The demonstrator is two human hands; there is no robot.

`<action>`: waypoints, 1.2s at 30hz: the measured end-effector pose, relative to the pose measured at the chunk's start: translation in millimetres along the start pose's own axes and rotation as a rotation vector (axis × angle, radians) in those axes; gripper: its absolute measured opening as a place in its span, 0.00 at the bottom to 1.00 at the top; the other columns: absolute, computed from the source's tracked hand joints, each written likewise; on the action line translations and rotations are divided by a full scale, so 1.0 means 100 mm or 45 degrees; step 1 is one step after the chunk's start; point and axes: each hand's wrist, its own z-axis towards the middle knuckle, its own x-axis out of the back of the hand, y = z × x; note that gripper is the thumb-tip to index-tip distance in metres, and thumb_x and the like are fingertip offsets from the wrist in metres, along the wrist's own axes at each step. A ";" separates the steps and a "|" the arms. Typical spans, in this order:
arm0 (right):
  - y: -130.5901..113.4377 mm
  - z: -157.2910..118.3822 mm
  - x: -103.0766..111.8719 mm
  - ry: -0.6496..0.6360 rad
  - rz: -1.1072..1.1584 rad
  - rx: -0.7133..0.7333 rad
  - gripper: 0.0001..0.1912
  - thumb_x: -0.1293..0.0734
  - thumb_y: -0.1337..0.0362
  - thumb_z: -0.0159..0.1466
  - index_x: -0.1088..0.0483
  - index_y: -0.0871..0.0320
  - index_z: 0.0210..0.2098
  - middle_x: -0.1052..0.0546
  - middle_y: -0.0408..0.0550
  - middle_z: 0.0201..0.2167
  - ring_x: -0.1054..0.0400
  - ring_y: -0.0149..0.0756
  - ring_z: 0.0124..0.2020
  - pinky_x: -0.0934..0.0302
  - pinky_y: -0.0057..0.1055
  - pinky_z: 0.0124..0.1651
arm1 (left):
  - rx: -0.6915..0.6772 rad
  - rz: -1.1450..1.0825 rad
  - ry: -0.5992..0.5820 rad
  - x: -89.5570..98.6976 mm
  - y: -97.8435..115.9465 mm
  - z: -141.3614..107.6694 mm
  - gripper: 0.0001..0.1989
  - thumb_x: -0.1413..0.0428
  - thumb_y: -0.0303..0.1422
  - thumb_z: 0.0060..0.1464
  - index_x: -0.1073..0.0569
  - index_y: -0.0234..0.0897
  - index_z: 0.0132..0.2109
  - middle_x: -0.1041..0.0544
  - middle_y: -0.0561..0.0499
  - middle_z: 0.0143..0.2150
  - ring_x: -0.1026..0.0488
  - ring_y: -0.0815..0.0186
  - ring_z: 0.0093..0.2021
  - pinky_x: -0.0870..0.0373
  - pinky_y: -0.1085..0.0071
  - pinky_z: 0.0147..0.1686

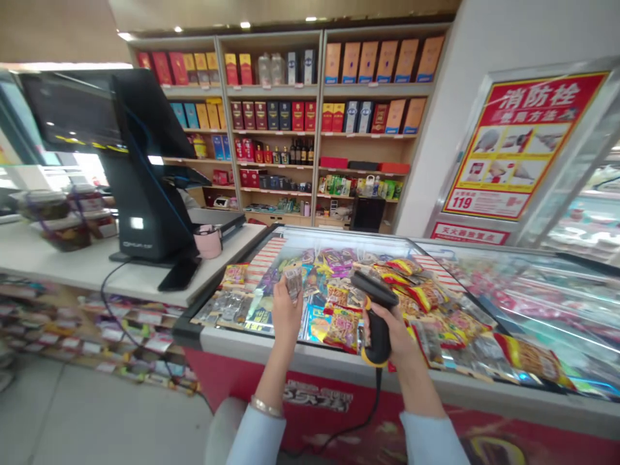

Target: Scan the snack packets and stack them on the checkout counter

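Observation:
In the head view my left hand [285,310] is closed on a small clear snack packet [293,281], held upright over the glass-topped freezer [232,337]. My right hand [387,329] wraps the handle of a black and yellow barcode scanner [375,290]. Its head points left, toward the packet, with a gap between them. A dark cable hangs from the scanner's handle. Under and around both hands lie several red and yellow snack bags [343,328] on the freezer top. More clear packets [227,305] lie at its left end.
Left of the freezer, a white counter [140,284] bears a black checkout terminal [140,174], a phone [179,274], a pink cup [208,241] and jars. Shelves of boxed goods [271,116] stand behind. A red sign [526,142] hangs at right.

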 end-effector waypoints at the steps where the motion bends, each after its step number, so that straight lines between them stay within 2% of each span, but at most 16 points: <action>1: 0.07 0.04 -0.12 -0.027 0.013 -0.015 0.16 0.26 0.53 0.52 0.31 0.58 0.29 0.29 0.41 0.16 0.38 0.29 0.13 0.43 0.24 0.14 | 0.026 0.005 0.001 0.07 -0.10 0.00 0.30 0.45 0.32 0.56 0.43 0.38 0.64 0.29 0.39 0.54 0.28 0.55 0.54 0.28 0.61 0.50; 6: 0.40 0.24 -0.72 -0.196 0.073 -0.085 0.16 0.27 0.53 0.52 0.29 0.59 0.30 0.29 0.41 0.16 0.37 0.29 0.13 0.43 0.24 0.14 | 0.225 0.077 0.023 0.46 -0.52 0.06 0.43 0.44 0.33 0.56 0.59 0.37 0.71 0.34 0.35 0.64 0.30 0.52 0.59 0.30 0.59 0.54; 10: 0.70 0.32 -1.09 -0.229 0.117 -0.165 0.16 0.27 0.54 0.51 0.30 0.59 0.29 0.29 0.40 0.15 0.37 0.28 0.12 0.43 0.23 0.14 | 0.249 0.148 0.182 0.69 -0.87 0.16 0.47 0.45 0.34 0.56 0.66 0.35 0.72 0.46 0.33 0.70 0.42 0.51 0.68 0.37 0.59 0.60; 12: 0.85 0.35 -1.22 -0.227 0.147 -0.188 0.16 0.27 0.53 0.50 0.30 0.59 0.28 0.30 0.40 0.14 0.38 0.28 0.12 0.43 0.24 0.14 | 0.280 0.196 0.220 0.77 -1.05 0.22 0.46 0.46 0.36 0.57 0.67 0.34 0.72 0.43 0.32 0.69 0.41 0.51 0.67 0.37 0.58 0.60; 14: 0.99 0.37 -1.32 -0.231 0.184 -0.218 0.17 0.27 0.52 0.50 0.30 0.60 0.27 0.30 0.40 0.14 0.39 0.28 0.11 0.44 0.24 0.14 | 0.337 0.278 0.206 0.83 -1.21 0.26 0.45 0.48 0.37 0.58 0.65 0.29 0.72 0.37 0.30 0.64 0.36 0.50 0.63 0.35 0.57 0.57; 16: 1.10 0.39 -1.39 -0.223 0.219 -0.251 0.17 0.27 0.52 0.49 0.30 0.59 0.27 0.31 0.40 0.13 0.39 0.28 0.11 0.44 0.24 0.14 | 0.373 0.431 0.157 0.88 -1.33 0.29 0.42 0.49 0.38 0.59 0.60 0.23 0.71 0.30 0.29 0.56 0.30 0.49 0.56 0.33 0.54 0.53; 18: 1.19 0.41 -1.44 -0.202 0.243 -0.278 0.17 0.27 0.52 0.49 0.31 0.59 0.26 0.31 0.40 0.13 0.39 0.28 0.11 0.44 0.24 0.14 | 0.364 0.635 0.118 0.90 -1.40 0.30 0.37 0.50 0.39 0.59 0.49 0.22 0.69 0.26 0.30 0.50 0.29 0.47 0.52 0.33 0.50 0.51; 20: 1.26 0.42 -1.48 -0.191 0.255 -0.293 0.17 0.27 0.53 0.49 0.31 0.60 0.26 0.31 0.40 0.13 0.39 0.28 0.12 0.44 0.24 0.14 | 0.330 0.808 0.118 0.90 -1.44 0.30 0.31 0.51 0.39 0.60 0.39 0.26 0.65 0.27 0.30 0.50 0.31 0.46 0.52 0.35 0.48 0.51; 22: 1.31 0.44 -1.51 -0.185 0.262 -0.301 0.16 0.27 0.53 0.49 0.31 0.60 0.25 0.31 0.40 0.13 0.39 0.28 0.12 0.44 0.24 0.14 | 0.285 0.885 0.126 0.87 -1.47 0.30 0.27 0.51 0.38 0.60 0.33 0.27 0.62 0.29 0.29 0.54 0.32 0.46 0.55 0.36 0.48 0.52; 26: 1.40 0.49 -1.54 -0.167 0.264 -0.315 0.16 0.27 0.53 0.49 0.31 0.59 0.26 0.30 0.41 0.14 0.39 0.28 0.12 0.43 0.24 0.14 | 0.186 0.875 0.097 0.78 -1.56 0.34 0.26 0.54 0.37 0.61 0.32 0.25 0.61 0.32 0.28 0.59 0.32 0.48 0.57 0.36 0.51 0.56; 31: 1.47 0.54 -1.55 -0.149 0.275 -0.331 0.17 0.27 0.53 0.49 0.30 0.60 0.27 0.30 0.41 0.14 0.38 0.28 0.13 0.43 0.24 0.15 | 0.140 0.781 0.064 0.67 -1.66 0.44 0.26 0.55 0.37 0.62 0.33 0.24 0.61 0.34 0.27 0.62 0.33 0.48 0.60 0.37 0.50 0.59; 36: 1.47 0.55 -1.54 -0.126 0.286 -0.321 0.17 0.27 0.53 0.50 0.30 0.60 0.27 0.30 0.40 0.15 0.38 0.28 0.13 0.43 0.24 0.15 | 0.105 0.724 0.056 0.68 -1.65 0.48 0.29 0.55 0.41 0.62 0.35 0.25 0.63 0.35 0.29 0.64 0.37 0.47 0.64 0.41 0.48 0.62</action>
